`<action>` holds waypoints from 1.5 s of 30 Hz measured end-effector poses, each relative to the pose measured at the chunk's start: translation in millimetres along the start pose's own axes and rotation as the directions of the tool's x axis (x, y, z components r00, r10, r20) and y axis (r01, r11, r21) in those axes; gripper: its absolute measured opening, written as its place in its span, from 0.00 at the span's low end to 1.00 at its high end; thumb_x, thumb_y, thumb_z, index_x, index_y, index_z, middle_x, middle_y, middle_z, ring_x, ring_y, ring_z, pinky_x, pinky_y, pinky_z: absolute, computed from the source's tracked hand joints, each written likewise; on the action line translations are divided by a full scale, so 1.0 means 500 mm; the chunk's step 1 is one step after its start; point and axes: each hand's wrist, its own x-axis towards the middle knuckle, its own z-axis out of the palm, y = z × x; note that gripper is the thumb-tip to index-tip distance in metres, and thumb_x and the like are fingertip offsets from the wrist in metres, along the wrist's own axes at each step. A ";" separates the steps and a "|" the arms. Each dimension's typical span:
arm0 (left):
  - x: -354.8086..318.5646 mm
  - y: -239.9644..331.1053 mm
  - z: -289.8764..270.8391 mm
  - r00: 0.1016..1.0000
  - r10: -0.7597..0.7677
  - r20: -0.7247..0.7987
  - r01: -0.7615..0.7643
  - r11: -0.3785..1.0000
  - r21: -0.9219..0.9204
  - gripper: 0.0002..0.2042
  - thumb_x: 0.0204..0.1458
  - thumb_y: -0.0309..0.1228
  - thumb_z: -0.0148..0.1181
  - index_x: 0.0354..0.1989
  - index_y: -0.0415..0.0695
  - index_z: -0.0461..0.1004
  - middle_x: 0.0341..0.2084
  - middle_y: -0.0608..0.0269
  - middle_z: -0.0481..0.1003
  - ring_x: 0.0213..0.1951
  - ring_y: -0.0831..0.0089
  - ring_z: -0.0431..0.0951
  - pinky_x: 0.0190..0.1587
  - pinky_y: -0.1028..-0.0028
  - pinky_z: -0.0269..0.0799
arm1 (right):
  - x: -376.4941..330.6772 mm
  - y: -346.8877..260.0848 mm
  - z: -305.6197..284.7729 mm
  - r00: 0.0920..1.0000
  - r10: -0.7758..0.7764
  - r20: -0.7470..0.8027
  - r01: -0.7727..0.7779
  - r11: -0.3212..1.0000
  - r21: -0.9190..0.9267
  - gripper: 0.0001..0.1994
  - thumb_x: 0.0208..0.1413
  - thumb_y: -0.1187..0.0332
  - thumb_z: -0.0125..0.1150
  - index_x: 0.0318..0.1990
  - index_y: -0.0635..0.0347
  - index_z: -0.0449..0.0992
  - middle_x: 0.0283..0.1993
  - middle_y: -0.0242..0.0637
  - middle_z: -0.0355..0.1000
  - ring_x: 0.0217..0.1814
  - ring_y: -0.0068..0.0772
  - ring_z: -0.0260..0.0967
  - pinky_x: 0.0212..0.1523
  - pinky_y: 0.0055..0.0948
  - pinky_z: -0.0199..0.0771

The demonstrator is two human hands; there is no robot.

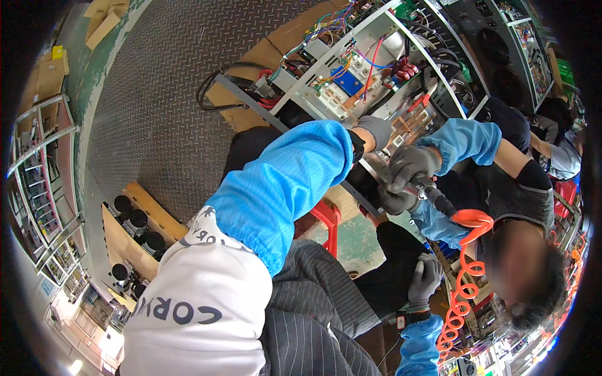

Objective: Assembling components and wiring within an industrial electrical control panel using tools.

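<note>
My left hand (pixel 376 130), in a grey glove with a blue sleeve cover, reaches up to the edge of an open metal chassis (pixel 376 37) full of coloured wires. It rests against a copper-coloured bracket (pixel 401 135), and its fingers are hidden. My right hand (pixel 425 281), also grey-gloved, lies flat on a dark trouser leg low in the view and holds nothing. A co-worker's two gloved hands (pixel 406 168) grip a pneumatic screwdriver (pixel 433 191) at the bracket. An orange coiled hose (pixel 464 276) hangs down from the tool.
The chassis lies on cardboard over a diamond-plate metal floor (pixel 157 94). A wooden crate with several black cylinders (pixel 135 222) stands at the lower left. A red stool frame (pixel 329 219) is below my left arm. Metal racks (pixel 44 188) line the left rim.
</note>
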 end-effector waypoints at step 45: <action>-0.003 -0.004 -0.010 0.996 0.017 0.085 -0.021 0.999 0.046 0.19 0.49 0.30 0.55 0.51 0.37 0.70 0.37 0.42 0.79 0.41 0.46 0.81 0.37 0.42 0.70 | 0.019 -0.011 -0.006 0.998 -0.047 -0.032 0.047 0.999 -0.012 0.06 0.54 0.68 0.55 0.34 0.59 0.76 0.38 0.37 0.77 0.46 0.44 0.73 0.51 0.40 0.66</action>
